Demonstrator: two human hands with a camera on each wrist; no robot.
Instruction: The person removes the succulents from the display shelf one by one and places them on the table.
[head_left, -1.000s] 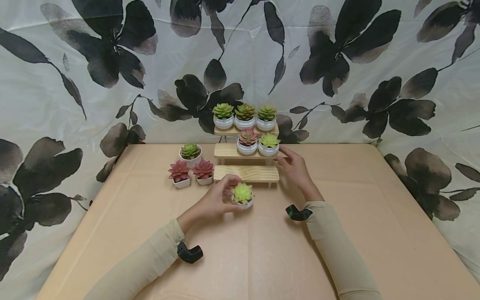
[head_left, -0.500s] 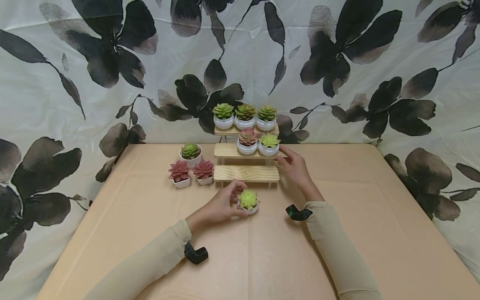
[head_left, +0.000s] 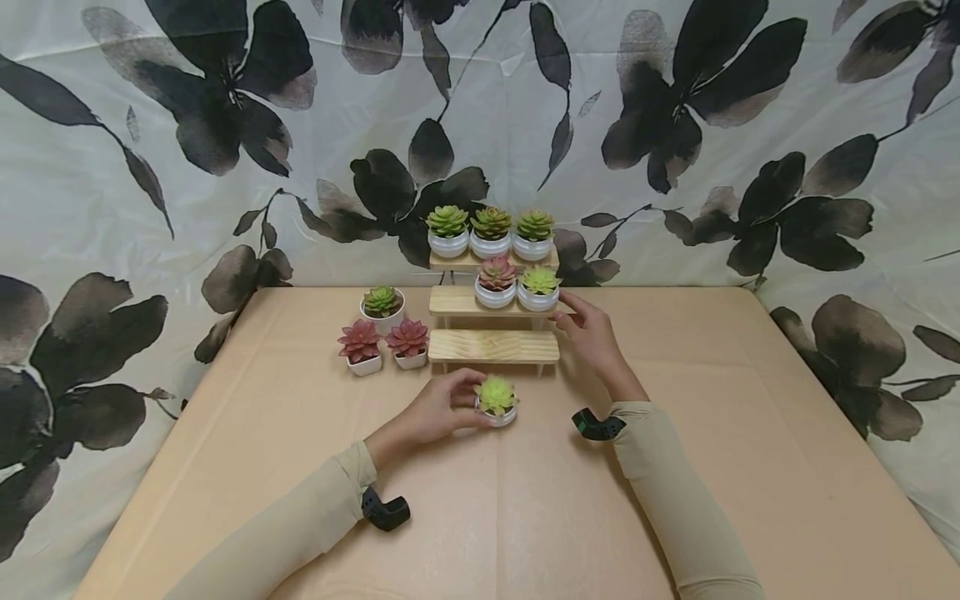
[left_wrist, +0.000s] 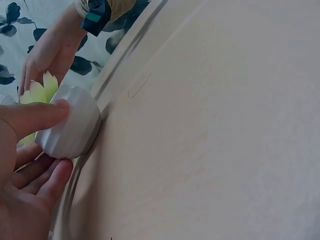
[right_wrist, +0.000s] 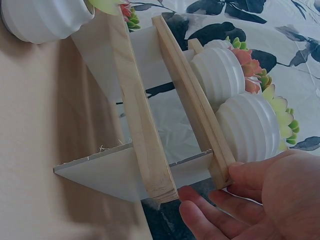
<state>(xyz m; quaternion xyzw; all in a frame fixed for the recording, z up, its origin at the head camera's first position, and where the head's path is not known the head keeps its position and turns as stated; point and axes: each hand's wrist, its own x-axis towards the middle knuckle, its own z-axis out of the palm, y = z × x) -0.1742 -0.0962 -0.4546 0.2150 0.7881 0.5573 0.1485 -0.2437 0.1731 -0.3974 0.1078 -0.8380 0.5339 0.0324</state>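
My left hand (head_left: pixel 431 408) grips the white ribbed pot (left_wrist: pixel 72 125) of a small yellow-green succulent (head_left: pixel 497 395), thumb on one side and fingers on the other. This plant is in front of a tiered wooden display stand (head_left: pixel 493 346), below its lowest step in the head view. My right hand (head_left: pixel 592 337) is at the right end of the stand's middle step; thumb and fingers pinch the board's end (right_wrist: pixel 222 175) in the right wrist view. On that step sit a pink succulent (head_left: pixel 496 279) and a yellow-green one (head_left: pixel 538 287), both in white pots.
Three green succulents (head_left: pixel 491 233) in white pots line the top step. Left of the stand, a green succulent (head_left: pixel 382 308) in a round pot stands behind two red ones (head_left: pixel 360 346) in squarish pots. A floral cloth (head_left: pixel 480 108) hangs behind the tan-covered table (head_left: pixel 675 375).
My left hand has carried the yellow-green succulent slightly right and nearer to me, staying almost in place over the last half second. My right hand stays at the stand.
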